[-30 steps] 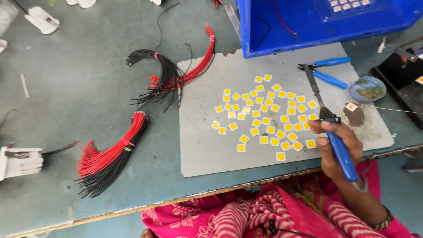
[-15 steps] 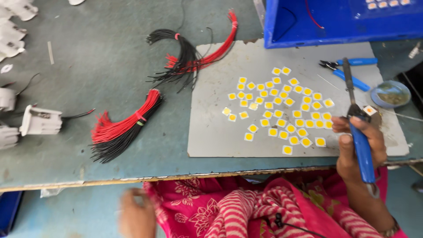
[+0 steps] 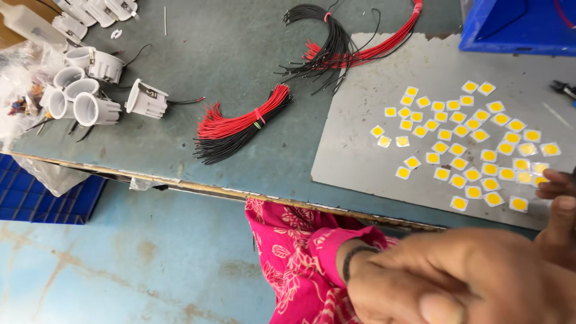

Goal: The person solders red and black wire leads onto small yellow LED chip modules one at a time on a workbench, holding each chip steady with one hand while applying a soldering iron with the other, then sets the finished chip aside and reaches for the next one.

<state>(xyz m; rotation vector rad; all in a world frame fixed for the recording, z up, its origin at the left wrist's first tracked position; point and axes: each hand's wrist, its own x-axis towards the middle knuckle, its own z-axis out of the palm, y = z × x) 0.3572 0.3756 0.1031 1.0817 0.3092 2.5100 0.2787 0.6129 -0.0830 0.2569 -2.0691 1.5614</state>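
Hands are crowding at five o'clock: left hand point(image 3: 474, 276) blurring close, grip impossible to tell; right hand point(image 3: 558, 210) curling its fingers beside yellow LED chips point(image 3: 474, 147) lying on the grey mat point(image 3: 360, 150) on the bench point(image 3: 240, 72). One careless sweep risks scattering them.

My left hand point(image 3: 468, 282) is a close blur at 5 o'clock, grip unreadable. Right hand point(image 3: 555, 204) cut off at 4 o'clock edge. Blue crate point(image 3: 516, 27) and pliers point(image 3: 564, 90) cropped around 2 o'clock.
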